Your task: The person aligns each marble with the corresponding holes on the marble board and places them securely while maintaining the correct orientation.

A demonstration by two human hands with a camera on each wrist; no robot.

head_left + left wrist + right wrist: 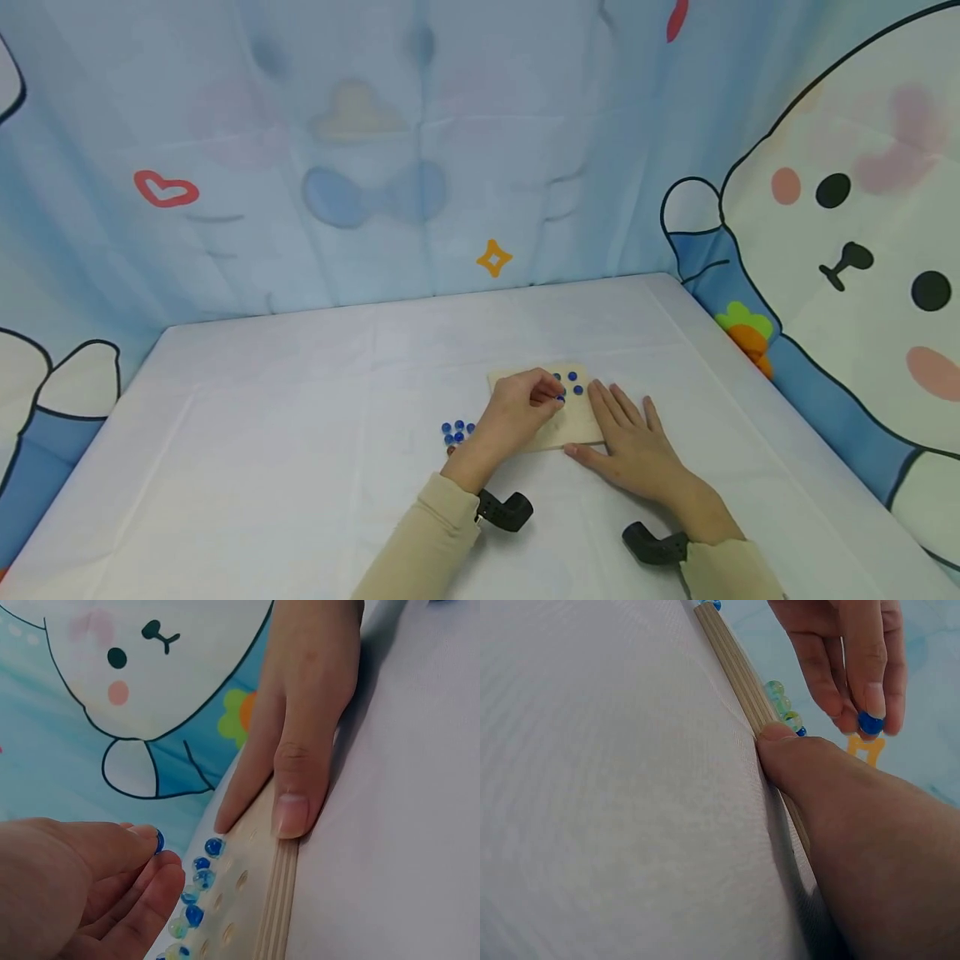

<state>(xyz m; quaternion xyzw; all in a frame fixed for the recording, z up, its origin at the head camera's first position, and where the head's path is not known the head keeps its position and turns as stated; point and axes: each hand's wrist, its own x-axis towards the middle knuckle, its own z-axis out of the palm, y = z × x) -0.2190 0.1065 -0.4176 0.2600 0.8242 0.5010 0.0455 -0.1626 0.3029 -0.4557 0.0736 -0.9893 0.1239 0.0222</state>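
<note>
Blue and glassy, a small round marble point(871, 722) is pinched between the thumb and fingertips of your left hand point(517, 410), lifted clear of the pale, flat wooden board point(577, 427). Take the board's middle as a clock's centre, with twelve pointing away from you across the white, cloth-covered worktop point(262, 458): your left hand comes in from about eight, while your right hand point(637, 450) lies at about four, fingers straight against the board's right side and thumb on its near edge. Your hands are apart, the board between them. Seated glassy marbles in blue and clear tints point(193, 916) fill part of the board's far half, some showing towards one o'clock. Bare round hollows point(241, 880) lie on the six o'clock side of them, and that seems the relation to mind: the held marble is above the board, yet you cannot tell which hollow it lines up with. No long axis reads clearly, as your left hand covers part of the outline. Loose blue marbles point(459, 426) sit on the worktop towards eight to nine, nearer your left hand.
</note>
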